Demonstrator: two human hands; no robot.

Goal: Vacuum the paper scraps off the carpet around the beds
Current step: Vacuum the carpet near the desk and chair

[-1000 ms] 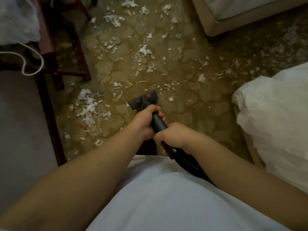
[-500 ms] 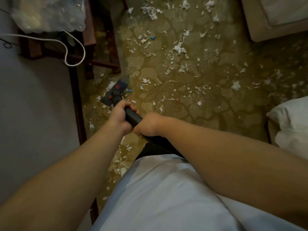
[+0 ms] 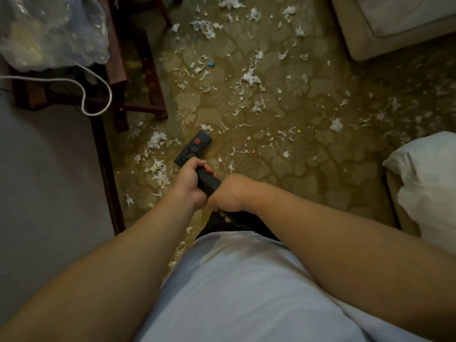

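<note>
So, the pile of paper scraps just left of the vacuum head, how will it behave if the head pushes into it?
The paper scraps look thin, torn and crumpled, so probably very light and floppy; they would likely scatter or slide ahead of the vacuum head rather than resist. Lying loose on the carpet, some may cling to its fibres.

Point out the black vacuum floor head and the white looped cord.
black vacuum floor head (image 3: 193,148): head view, top, below red pedal.
white looped cord (image 3: 110,95): head view, loop's right bend.
</note>
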